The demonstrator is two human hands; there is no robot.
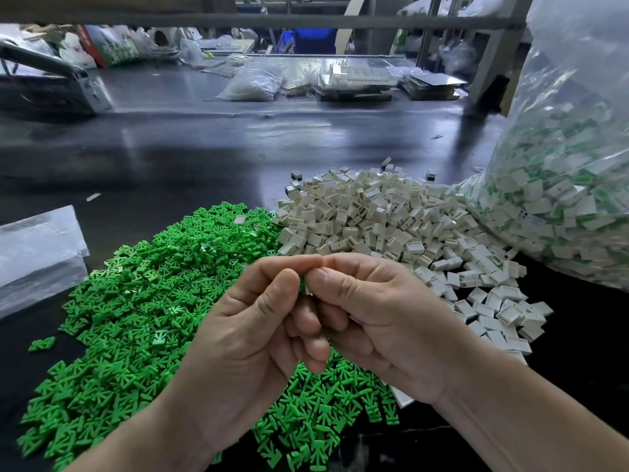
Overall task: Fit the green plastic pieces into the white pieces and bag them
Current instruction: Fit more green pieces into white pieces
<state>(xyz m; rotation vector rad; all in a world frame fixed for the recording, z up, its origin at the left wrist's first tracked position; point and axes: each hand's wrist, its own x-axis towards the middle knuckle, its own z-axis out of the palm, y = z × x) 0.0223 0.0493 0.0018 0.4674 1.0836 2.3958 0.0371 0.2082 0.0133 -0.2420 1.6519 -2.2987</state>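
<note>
The left hand (252, 338) and the right hand (381, 321) meet and pinch one little part (306, 287) between thumbs and fingers. Only a bit of green and white shows. Under them lies a heap of spiky green pieces (136, 301). It touches a heap of boxy white pieces (374, 219) on the right. A big clear bag (571, 185) of joined pieces bulges at the right edge. The dark, shiny bench (170, 158) stretches wide and smooth behind the heaps. Flat plastic sheets (37, 253) lie at the left edge.

Dark table (204, 148): heaped green pieces (136, 301) against heaped white pieces (374, 219), stuffed clear bag (571, 165) (far right), folded plastic (37, 253) left.
</note>
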